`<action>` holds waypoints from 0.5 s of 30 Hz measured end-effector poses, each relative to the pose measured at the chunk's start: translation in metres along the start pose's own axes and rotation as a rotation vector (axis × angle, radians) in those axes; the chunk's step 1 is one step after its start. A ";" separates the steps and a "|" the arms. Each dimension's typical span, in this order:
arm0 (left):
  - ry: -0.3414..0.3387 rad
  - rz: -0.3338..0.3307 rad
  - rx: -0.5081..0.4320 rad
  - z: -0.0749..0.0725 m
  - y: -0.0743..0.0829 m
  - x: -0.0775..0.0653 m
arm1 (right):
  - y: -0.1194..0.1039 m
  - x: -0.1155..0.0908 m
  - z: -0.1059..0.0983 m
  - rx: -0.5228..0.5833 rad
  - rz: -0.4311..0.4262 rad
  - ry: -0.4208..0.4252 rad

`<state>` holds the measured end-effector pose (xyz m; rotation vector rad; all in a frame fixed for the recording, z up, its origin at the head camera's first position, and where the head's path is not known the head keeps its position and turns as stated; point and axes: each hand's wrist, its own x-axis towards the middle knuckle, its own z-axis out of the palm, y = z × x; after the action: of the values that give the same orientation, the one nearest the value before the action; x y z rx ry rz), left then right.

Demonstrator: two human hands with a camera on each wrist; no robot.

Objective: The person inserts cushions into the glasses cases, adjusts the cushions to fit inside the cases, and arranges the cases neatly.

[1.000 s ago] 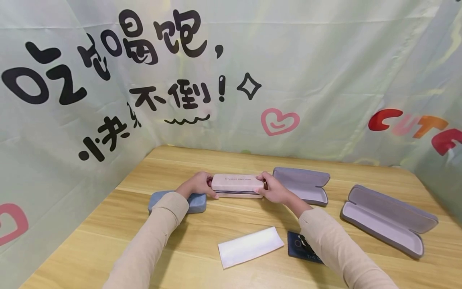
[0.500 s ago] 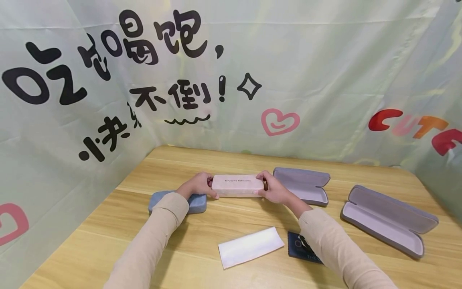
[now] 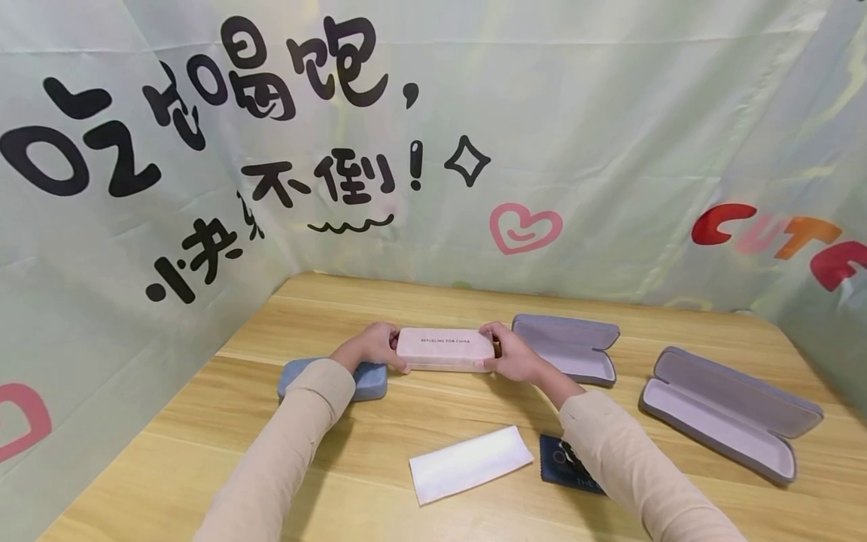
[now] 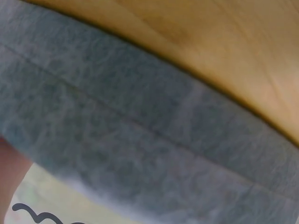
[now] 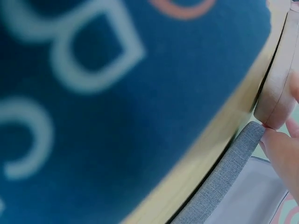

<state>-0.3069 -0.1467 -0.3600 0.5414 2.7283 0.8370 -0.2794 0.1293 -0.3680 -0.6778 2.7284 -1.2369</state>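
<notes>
A pink glasses case (image 3: 445,350) with small dark lettering on its lid lies on the table, its lid down. My left hand (image 3: 375,345) grips its left end, the thumb at the front edge. At the other end, my right hand (image 3: 518,354) holds the case between thumb and fingers. Part of the right hand (image 5: 282,151) appears in the right wrist view beside the pink case (image 5: 278,93). Under my left forearm is a blue glasses case (image 3: 369,382), partly covered by the sleeve. That blue case (image 4: 140,135) fills most of the left wrist view.
Just right of my right hand stands a grey glasses case (image 3: 569,350) with its lid raised. Another grey case (image 3: 725,418), lid also up, lies farther right. A white folded cloth (image 3: 470,464) and a dark blue cloth (image 3: 565,470), partly under the right sleeve, lie nearer.
The pink case's lid, raised by a dark gap a second ago, has come down onto its base. Both hands have stayed at the case's ends.
</notes>
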 end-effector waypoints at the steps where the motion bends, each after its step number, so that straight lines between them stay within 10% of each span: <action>1: -0.003 0.000 0.006 -0.001 0.001 0.000 | 0.000 0.000 0.000 0.007 0.006 -0.003; 15: 0.012 0.001 0.105 -0.007 0.012 -0.008 | -0.014 -0.006 0.000 -0.024 0.010 0.047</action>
<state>-0.2981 -0.1444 -0.3466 0.5606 2.7954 0.7022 -0.2692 0.1239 -0.3587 -0.6442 2.7852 -1.2355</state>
